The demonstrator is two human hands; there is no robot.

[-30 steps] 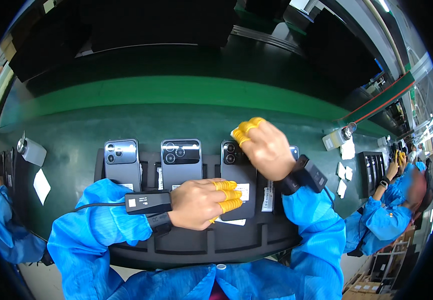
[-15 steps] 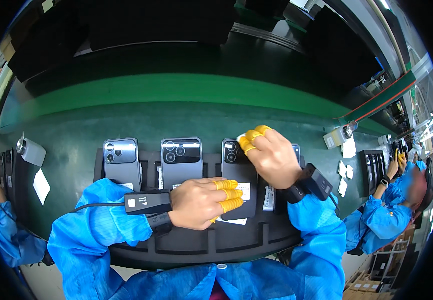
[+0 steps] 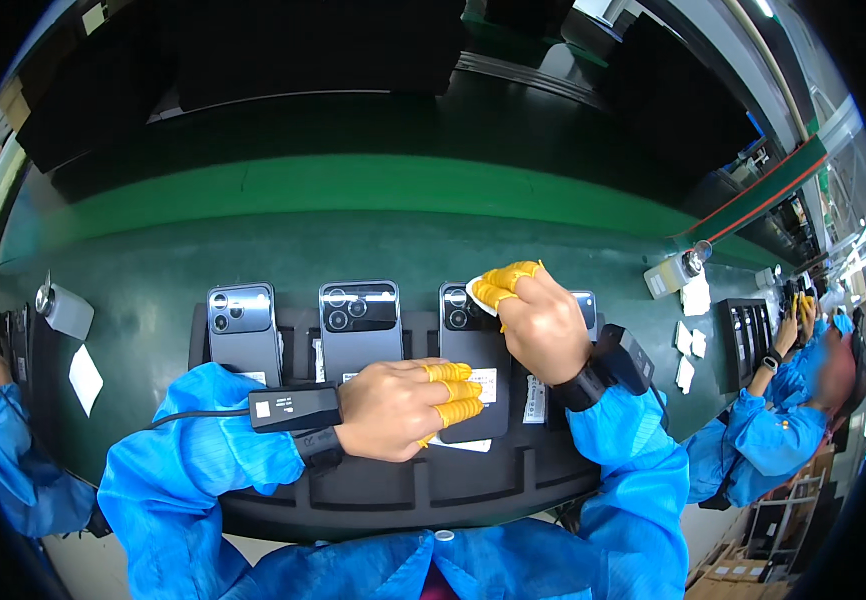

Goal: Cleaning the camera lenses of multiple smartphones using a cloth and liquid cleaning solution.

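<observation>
Several grey smartphones lie back-up along a black slotted tray. My right hand, its fingers in yellow finger cots, pinches a white wipe against the camera area of the third smartphone. My left hand, also in yellow finger cots, lies with its fingers stretched flat across the lower part of that phone, beside a white label. To the left are the first smartphone and the second smartphone. Behind my right hand, a fourth smartphone is mostly hidden.
On the left stand a dispenser bottle and a white sheet. At right are another bottle, several white wipes and a black tray. A person in blue works beyond; another sits far left.
My right hand and the wipe have shifted slightly left and down over the camera area, showing more of the wipe and the fourth phone. My left hand stays in place.
</observation>
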